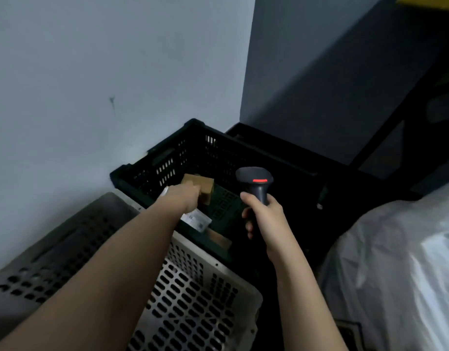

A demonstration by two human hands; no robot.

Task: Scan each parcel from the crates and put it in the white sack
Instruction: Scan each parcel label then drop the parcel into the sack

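Against the pale bluish wall, low at the right edge, bulges the big white plastic sack, crumpled and glossy. Nearest the viewer on the left sits a grey perforated plastic crate, its slotted wall facing up toward the camera. Behind it, tucked into the corner, stands a black slotted plastic crate, and just beyond that a second black crate shows only its dark rim.

Inside the nearer black crate lie the parcels. A small brown cardboard box is near the middle; the left hand reaches in over the grey crate and its fingers curl around the box's near side, gripping it. Below that hand lies a flat parcel with a white printed label, and beside it a brown cardboard parcel rests against the crate's near wall.

Right of these, the right hand is wrapped tightly around the handle of a dark grey handheld barcode scanner, held upright above the crate with a red light glowing on its head.
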